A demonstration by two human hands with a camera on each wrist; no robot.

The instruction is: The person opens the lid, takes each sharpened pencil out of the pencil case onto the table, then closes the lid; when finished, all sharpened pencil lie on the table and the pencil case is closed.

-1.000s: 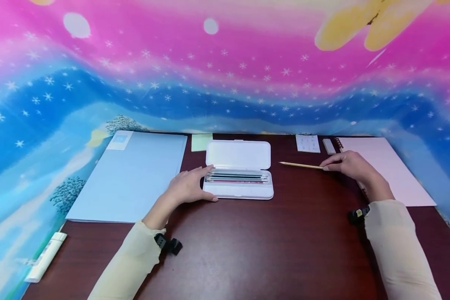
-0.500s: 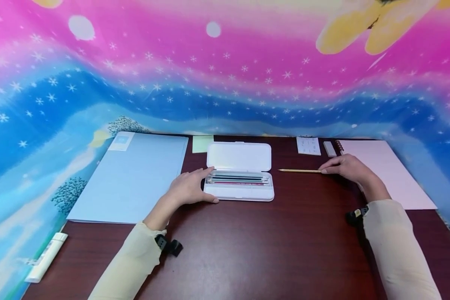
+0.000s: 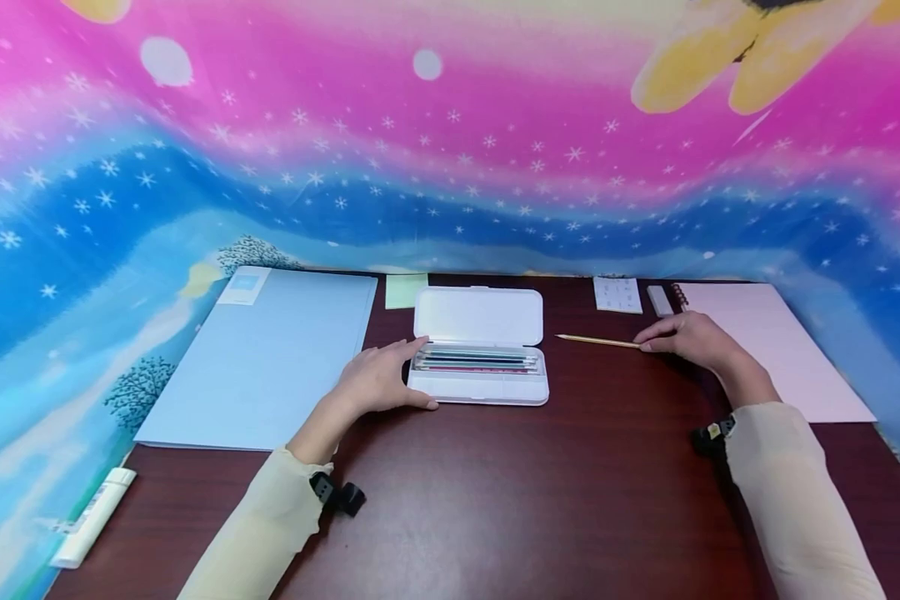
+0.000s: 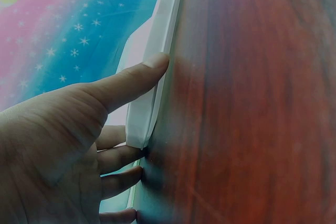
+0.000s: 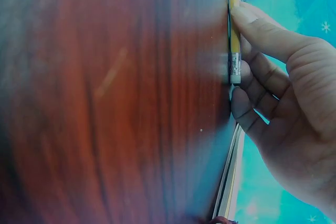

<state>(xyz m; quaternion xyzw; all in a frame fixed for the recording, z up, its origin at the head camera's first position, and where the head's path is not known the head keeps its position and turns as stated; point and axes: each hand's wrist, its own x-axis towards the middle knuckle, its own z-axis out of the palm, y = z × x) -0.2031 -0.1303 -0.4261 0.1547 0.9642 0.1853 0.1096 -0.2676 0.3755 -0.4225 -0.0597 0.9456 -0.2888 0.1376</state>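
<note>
A white pencil case [image 3: 487,390] stands with its lid [image 3: 478,317] raised back, several pencils [image 3: 476,359] lying in its rear compartment. My left hand [image 3: 375,377] holds the case's left end, thumb along the front side and index finger by the hinge. In the left wrist view the thumb presses the case's front wall [image 4: 152,85], with the other fingers around the end. To the right of the case, my right hand [image 3: 693,337] pinches a yellow pencil [image 3: 596,340] near its eraser end, the tip facing the case. Its white eraser [image 5: 235,78] shows in the right wrist view, close over the table.
A blue folder [image 3: 270,358] lies left, a pink spiral notebook [image 3: 787,358] right. Along the back are green sticky notes [image 3: 405,291], a white printed paper pad [image 3: 618,295] and an eraser [image 3: 659,301]. A white tube-shaped object [image 3: 93,518] lies at the left table edge.
My right hand has shifted slightly left and nearer, bringing the pencil down closer to the table. The left hand keeps its place on the pencil case. The head view has tilted a little.
</note>
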